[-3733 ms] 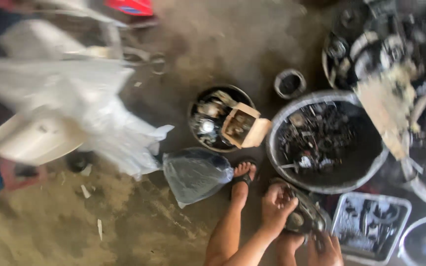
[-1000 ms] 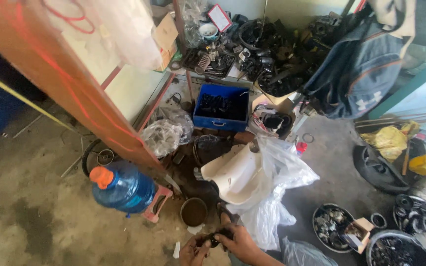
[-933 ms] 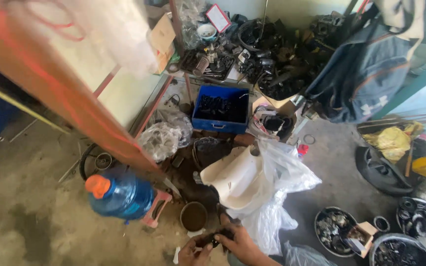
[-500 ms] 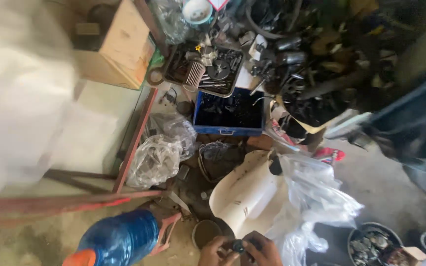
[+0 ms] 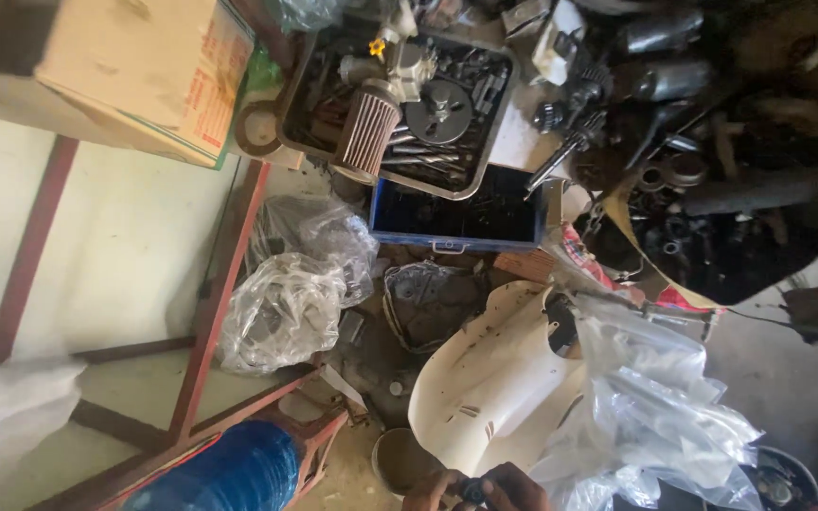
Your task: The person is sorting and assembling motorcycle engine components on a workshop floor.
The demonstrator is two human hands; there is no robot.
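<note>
Head view, only one. Both hands sit at the bottom edge of frame, low over the floor. Left hand (image 5: 431, 490) and right hand (image 5: 513, 487) meet fingertip to fingertip around a small dark part (image 5: 472, 490). Looks like a metal fitting, mostly hidden by the fingers, can't tell exact shape. Both grips are pinched closed on it, one from each side.

The part sits between the two hands, just in front of the cream plastic panel (image 5: 499, 378) and just right of the small round tin (image 5: 401, 461) on the floor.

Handling judgement: small, rigid, probably metal, so heavy for its size, maybe oily or dusty. Slip risk is the main one. Fingertip pinch on opposite faces looks right; a two-hand hold keeps it from twisting out.

Around it: clear plastic sheet (image 5: 660, 416) bunched right of the panel, bag of parts (image 5: 281, 308) against the red metal frame (image 5: 215, 312), blue water jug (image 5: 220, 473) at bottom left. Further up: blue box (image 5: 456, 216), a tray of parts (image 5: 400, 95) with a ribbed air filter (image 5: 366, 131), cardboard box (image 5: 134, 71) top left.
</note>
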